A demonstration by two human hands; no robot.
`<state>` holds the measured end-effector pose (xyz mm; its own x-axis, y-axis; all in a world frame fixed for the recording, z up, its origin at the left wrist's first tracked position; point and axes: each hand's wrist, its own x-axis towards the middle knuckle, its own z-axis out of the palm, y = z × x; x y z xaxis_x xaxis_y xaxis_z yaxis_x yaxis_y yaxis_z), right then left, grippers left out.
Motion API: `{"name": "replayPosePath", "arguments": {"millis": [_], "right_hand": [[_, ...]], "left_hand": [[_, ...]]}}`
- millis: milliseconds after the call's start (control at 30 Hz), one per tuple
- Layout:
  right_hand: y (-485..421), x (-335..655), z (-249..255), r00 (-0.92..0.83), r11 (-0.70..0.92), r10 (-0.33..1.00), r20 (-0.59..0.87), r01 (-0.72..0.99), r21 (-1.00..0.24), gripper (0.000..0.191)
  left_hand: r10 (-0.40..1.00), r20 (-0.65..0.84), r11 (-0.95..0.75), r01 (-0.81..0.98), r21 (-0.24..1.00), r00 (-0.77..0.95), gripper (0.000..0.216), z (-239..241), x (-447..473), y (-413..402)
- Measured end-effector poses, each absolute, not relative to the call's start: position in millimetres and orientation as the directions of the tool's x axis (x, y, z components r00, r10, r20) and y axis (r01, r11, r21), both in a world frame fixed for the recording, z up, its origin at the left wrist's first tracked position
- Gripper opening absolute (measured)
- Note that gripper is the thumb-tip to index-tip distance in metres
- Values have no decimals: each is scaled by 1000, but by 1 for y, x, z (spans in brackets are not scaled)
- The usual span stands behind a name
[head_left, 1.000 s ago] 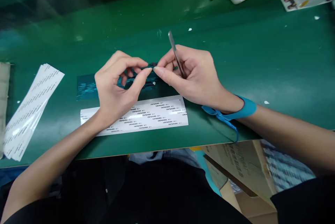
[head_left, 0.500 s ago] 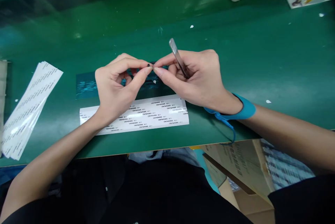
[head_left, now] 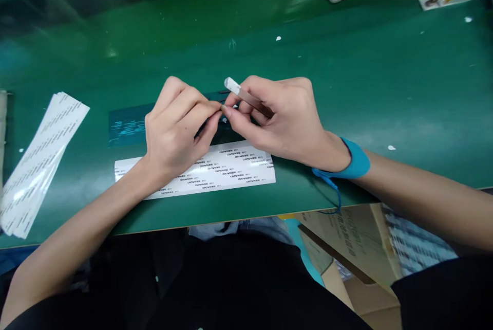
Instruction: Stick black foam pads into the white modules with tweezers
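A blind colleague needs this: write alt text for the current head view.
A person's left hand and right hand meet at the fingertips above a green table, the right also holding a metal tool; anything between the fingertips is hidden. A blue sheet and printed white strip lie beneath.

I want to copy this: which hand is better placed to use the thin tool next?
Probably the right hand: the thin tool is tucked in it, one end poking out. No tool shows in the left hand.
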<state>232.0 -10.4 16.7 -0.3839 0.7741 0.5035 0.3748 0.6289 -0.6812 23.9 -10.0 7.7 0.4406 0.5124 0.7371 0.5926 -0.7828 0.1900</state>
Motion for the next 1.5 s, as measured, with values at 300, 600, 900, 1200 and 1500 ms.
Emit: {"name": "replayPosePath", "arguments": {"millis": [300,600,900,1200,1500], "right_hand": [[-4,232,17,-332,357,899,285,182,-916,16],[-2,238,18,-291,429,902,318,531,-731,29],[5,242,12,-560,640,764,321,599,-481,22],[0,241,13,-625,658,746,230,638,-401,25],[-2,241,11,-615,649,757,222,665,-369,28]], "left_hand": [[594,726,-761,536,366,347,4,9,20,-8],[696,608,-688,596,414,382,12,5,19,-1],[736,532,-652,650,390,419,15,-7,21,0],[795,426,-603,647,467,433,14,-4,20,2],[577,538,-802,551,232,614,17,23,0,10]]}}
